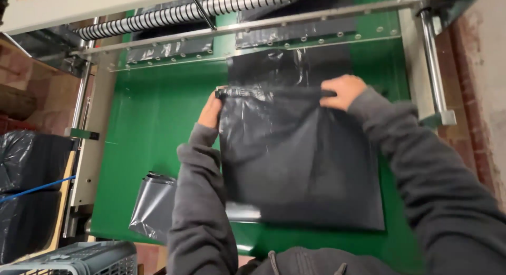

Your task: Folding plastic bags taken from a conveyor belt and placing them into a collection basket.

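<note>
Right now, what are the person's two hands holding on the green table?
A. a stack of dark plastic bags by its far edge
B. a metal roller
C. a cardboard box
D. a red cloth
A: the left hand and right hand grip the far edge of the dark plastic bags lying on the green table.

A dark grey plastic bag (300, 159) lies flat, roughly rectangular, on the green worktop (153, 127). A second, glossier grey bag (153, 204) sits crumpled at the near left edge (no labels, signs or screens show).

A ribbed roller (211, 8) tops the green belt (158, 122); a grey crate (84, 256) sits below.
</note>
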